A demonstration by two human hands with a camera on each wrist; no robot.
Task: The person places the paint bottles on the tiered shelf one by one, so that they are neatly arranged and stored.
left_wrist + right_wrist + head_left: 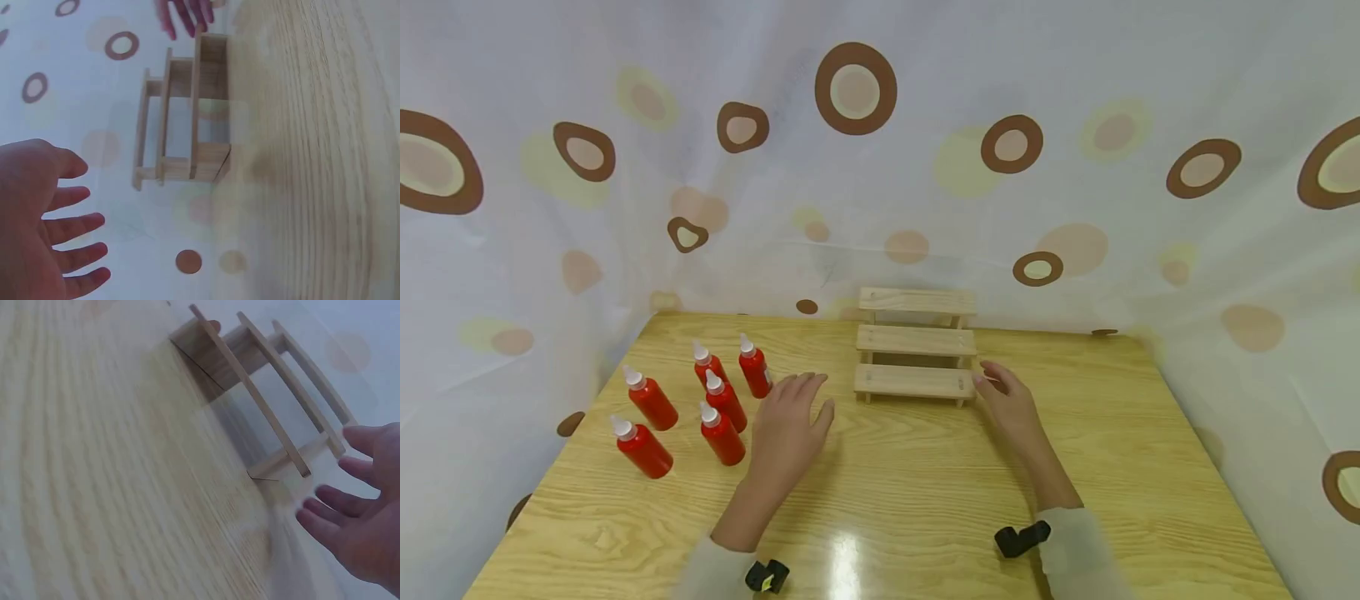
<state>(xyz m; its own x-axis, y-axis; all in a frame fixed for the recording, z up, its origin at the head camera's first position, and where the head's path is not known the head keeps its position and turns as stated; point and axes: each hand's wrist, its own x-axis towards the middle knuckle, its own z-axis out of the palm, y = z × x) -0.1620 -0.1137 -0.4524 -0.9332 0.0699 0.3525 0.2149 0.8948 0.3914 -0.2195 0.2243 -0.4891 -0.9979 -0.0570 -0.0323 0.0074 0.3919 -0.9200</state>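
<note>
A three-tier wooden step rack (916, 382) stands at the back of the table. My right hand (1013, 410) is at its right end, fingers spread and slightly bent. In the right wrist view this hand (369, 519) has nothing in its grasp beside the rack (262, 406); whether a fingertip touches it I cannot tell. My left hand (786, 429) hovers left of the rack with its fingers extended, and the left wrist view shows the palm (25, 219) holding nothing. Just left of that hand are red squeeze bottles with white nozzles, the closest being one front bottle (724, 437) and a back bottle (755, 369).
Several more red bottles stand on the table's left side, among them a front left bottle (646, 450) and another behind it (653, 402). The wood-grain table (910, 500) is bordered at the back and sides by a patterned white curtain (880, 183).
</note>
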